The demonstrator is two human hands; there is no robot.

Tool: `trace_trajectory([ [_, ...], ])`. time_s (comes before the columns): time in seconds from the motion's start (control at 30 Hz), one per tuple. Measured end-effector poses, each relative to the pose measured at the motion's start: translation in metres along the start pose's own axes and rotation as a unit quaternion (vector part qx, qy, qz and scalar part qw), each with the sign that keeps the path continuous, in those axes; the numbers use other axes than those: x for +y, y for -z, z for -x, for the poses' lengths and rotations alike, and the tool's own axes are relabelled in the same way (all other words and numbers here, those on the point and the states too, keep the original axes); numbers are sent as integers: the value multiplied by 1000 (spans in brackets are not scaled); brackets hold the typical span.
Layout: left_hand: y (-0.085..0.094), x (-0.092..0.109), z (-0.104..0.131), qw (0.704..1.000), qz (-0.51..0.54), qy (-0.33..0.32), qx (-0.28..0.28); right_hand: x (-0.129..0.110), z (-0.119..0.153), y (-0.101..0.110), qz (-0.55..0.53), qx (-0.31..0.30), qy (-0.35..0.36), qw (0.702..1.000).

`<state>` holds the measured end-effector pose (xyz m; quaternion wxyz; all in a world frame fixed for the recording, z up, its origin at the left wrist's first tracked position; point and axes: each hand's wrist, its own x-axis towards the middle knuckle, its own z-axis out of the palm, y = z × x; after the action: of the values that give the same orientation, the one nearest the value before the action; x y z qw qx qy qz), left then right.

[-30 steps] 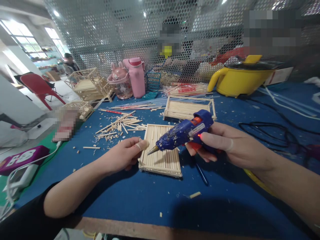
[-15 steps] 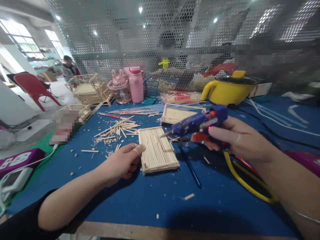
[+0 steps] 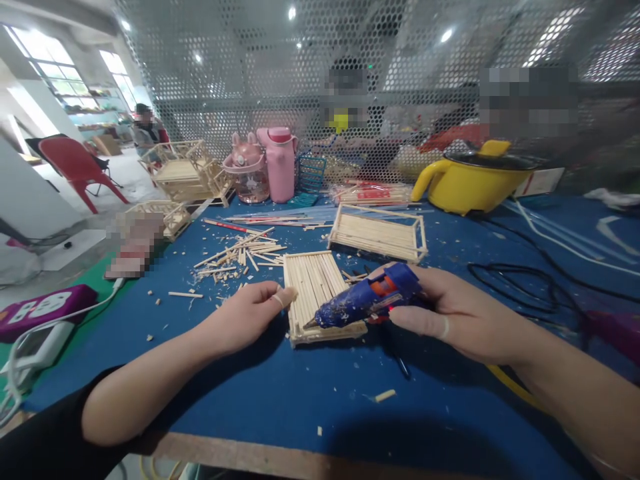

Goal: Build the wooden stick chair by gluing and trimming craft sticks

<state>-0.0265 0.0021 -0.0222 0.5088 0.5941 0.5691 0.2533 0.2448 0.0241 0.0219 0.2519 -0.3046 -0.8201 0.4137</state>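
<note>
My left hand (image 3: 255,308) pinches the left edge of a small panel of wooden sticks (image 3: 313,283) lying on the blue table. Its sticks run side by side, with a raised strip along the near edge. In my right hand (image 3: 440,303) is a blue glue gun (image 3: 367,299), its fingers wrapped round the handle. The gun's nozzle points down and left at the panel's near left corner; whether it touches the wood I cannot tell. Behind the panel stands a stick frame with a slatted base (image 3: 377,235). A dark pen-like tool (image 3: 401,363) is partly hidden under my right hand.
Loose sticks (image 3: 245,252) and offcuts lie left of the panel. Farther back are a pink bottle (image 3: 280,167), a yellow pot (image 3: 475,187) and stick models (image 3: 183,173). A phone (image 3: 136,243) rests at left. Black cable (image 3: 530,287) coils at right. A metal mesh rises behind.
My right hand has brought the glue gun down and left, from above the panel's right side to its near left corner. My left hand keeps its hold on the panel.
</note>
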Motion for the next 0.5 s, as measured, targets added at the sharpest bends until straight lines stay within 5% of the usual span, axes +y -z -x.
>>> trace_trajectory([
  [0.5, 0, -3, -1, 1000, -7, -12, 7, 0, 1, -1, 14, 0, -15, 1000],
])
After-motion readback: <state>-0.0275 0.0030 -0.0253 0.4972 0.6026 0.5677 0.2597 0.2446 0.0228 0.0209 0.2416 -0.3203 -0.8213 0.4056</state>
